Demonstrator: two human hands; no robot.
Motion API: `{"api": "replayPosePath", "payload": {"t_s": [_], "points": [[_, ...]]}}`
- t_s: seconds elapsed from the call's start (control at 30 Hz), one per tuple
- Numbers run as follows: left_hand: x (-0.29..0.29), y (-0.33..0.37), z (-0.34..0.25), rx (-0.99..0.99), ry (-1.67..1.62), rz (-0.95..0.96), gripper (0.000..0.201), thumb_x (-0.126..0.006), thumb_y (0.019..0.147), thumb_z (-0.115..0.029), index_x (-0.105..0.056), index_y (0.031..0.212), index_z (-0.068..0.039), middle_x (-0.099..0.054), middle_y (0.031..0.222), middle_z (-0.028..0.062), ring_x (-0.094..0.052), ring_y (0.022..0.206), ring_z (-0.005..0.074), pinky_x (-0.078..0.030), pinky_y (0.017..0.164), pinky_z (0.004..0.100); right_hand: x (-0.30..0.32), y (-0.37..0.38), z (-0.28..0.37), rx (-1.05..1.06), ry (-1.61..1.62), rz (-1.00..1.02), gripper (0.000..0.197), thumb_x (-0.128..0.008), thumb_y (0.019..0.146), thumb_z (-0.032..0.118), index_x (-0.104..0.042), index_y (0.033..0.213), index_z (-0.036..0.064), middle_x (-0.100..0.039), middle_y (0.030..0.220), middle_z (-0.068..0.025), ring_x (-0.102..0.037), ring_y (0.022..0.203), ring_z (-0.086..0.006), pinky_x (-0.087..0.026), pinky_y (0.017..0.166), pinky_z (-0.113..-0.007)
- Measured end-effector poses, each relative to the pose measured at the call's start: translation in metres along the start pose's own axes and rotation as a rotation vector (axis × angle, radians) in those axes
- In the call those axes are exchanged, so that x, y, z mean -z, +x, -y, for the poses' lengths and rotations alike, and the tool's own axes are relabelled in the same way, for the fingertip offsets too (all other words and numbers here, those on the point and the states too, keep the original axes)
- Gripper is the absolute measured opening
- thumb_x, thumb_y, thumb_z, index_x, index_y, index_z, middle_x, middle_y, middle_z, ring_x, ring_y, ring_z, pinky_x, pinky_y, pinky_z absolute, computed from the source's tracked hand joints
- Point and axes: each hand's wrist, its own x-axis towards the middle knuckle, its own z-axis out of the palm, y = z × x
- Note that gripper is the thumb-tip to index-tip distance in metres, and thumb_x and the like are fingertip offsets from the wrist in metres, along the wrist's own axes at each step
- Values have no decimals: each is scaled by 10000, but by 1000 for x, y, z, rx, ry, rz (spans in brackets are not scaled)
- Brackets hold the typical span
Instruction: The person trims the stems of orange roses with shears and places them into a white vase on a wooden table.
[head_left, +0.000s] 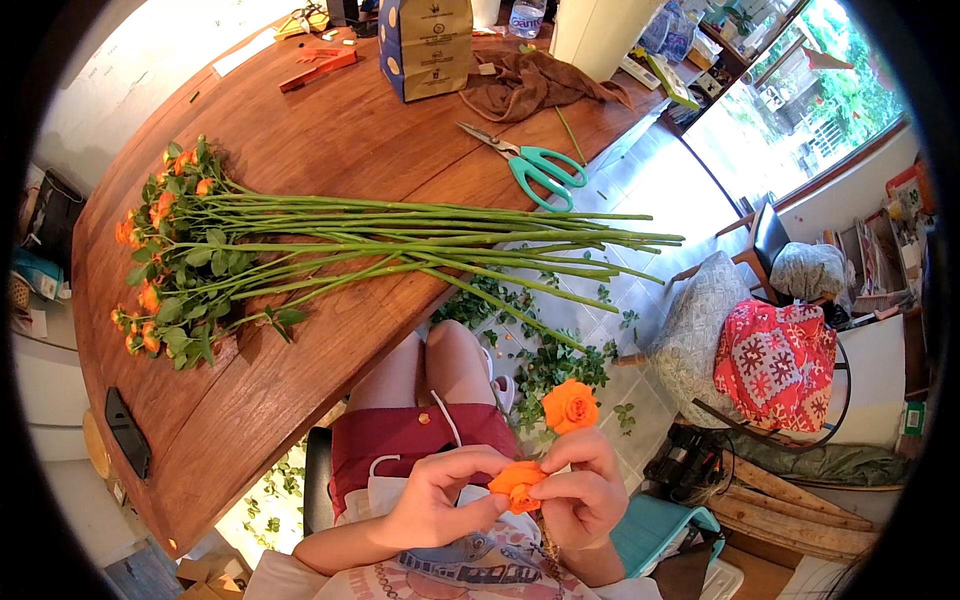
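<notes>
Close to my body, both hands meet at an orange rose [518,486]. My left hand [450,497] pinches its petals from the left between thumb and fingers. From the other side, my right hand [583,492] grips the same bloom with thumb and forefinger. A second orange rose [571,406] shows just beyond my right hand's knuckles; its stem is hidden. On the wooden table lies a bundle of long-stemmed orange roses [450,225], blooms and leaves to the left, bare stems reaching past the right edge. Teal-handled scissors [540,172] rest open behind the stems.
The wooden table [330,130] also bears a black phone [127,433], a paper bag [425,50], a brown cloth [530,85] and an orange tool [318,70]. Cut leaves [560,365] litter the tiled floor. A patterned red cushion [778,365] sits at the right.
</notes>
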Motion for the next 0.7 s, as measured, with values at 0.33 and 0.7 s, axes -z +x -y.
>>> {"api": "replayPosePath", "payload": {"t_s": [0.33, 0.7], "points": [[1, 0, -2, 7, 115, 9, 337, -617, 746, 89, -561, 1079, 79, -585, 1065, 152, -542, 1005, 204, -400, 895, 318, 2, 3, 3, -6, -47, 79, 259, -552, 609, -66, -649, 810, 66, -538, 870, -82, -523, 744, -224, -409, 662, -307], [-3, 4, -1, -71, 77, -5, 270, -644, 777, 32, -588, 1040, 49, -595, 981, 97, -564, 890, 139, -447, 788, 268, 1, 3, 3, -22, -3, 33, 258, -532, 609, -87, -639, 801, 49, -539, 846, -92, -516, 705, -218, -418, 627, -298]]}}
